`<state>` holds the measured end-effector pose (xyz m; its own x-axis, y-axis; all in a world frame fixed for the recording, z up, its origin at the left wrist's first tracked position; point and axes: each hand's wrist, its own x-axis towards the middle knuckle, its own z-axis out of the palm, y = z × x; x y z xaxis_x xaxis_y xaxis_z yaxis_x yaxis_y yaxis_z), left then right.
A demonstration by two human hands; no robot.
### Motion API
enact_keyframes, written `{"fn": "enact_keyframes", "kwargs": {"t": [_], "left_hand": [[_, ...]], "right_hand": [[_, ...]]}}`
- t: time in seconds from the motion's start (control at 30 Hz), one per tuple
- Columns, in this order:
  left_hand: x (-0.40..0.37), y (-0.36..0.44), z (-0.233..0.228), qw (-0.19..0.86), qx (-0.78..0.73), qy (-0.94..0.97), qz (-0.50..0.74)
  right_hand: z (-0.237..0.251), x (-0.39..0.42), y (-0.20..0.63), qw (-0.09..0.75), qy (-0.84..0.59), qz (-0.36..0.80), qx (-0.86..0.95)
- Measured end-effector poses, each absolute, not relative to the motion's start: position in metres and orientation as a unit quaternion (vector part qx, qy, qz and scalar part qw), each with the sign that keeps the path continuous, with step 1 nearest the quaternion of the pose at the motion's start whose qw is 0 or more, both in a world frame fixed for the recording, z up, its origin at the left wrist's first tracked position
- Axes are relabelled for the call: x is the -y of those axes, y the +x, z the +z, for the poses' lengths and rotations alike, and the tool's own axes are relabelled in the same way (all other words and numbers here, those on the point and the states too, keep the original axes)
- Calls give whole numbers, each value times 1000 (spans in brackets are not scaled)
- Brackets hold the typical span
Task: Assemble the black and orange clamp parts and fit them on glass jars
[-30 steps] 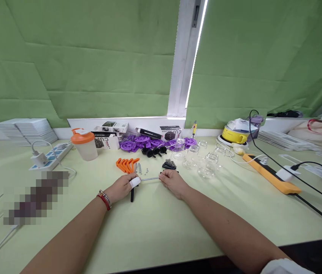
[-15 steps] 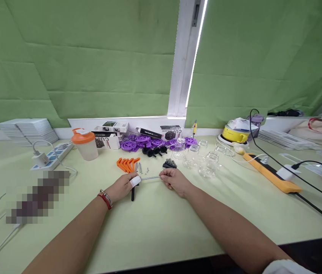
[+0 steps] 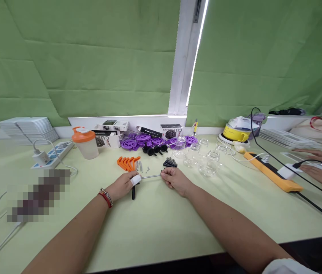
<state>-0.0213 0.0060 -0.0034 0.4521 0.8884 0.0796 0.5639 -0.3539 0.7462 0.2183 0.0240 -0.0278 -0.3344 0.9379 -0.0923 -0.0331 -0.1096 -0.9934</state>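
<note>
Both hands down on the pale green tabletop (image 3: 155,224), meeting at centre. Left hand (image 3: 122,185) curled closed around a tool with a black handle (image 3: 133,193) that pokes out below the fist toward the camera; a white wrap sits on one finger (image 3: 135,180) and a red band (image 3: 105,198) on the wrist. A thin metal rod (image 3: 151,176) runs level from that hand to the right hand (image 3: 174,179), whose fingertips pinch the rod's far end; can't tell if a small part sits under them. Rod lies just above or on the tabletop, can't tell which. Just behind the hands: a row of orange plastic pieces (image 3: 128,163), a few loose screws (image 3: 139,166) beside them, and a small heap of black screws (image 3: 170,163) right behind the right hand. Further back: purple wheels (image 3: 142,141), black knobs (image 3: 153,150), small product boxes (image 3: 112,125), a cup with an orange lid (image 3: 85,142), and a cluster of clear glass jars (image 3: 203,158) to the right. White power strip (image 3: 53,154) at left, orange power strip (image 3: 272,173) at right with black cables. Another person's hands (image 3: 319,165) rest at the far right edge.
</note>
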Motion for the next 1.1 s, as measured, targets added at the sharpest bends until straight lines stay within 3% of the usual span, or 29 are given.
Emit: {"fn": "enact_keyframes", "kwargs": {"t": [0.77, 1.1], "left_hand": [[-4, -21, -2, 338, -472, 777, 242], [-3, -20, 0, 336, -471, 780, 236]], "right_hand": [[-21, -21, 214, 367, -449, 609, 541], [-23, -20, 214, 401, -435, 604, 534]]}}
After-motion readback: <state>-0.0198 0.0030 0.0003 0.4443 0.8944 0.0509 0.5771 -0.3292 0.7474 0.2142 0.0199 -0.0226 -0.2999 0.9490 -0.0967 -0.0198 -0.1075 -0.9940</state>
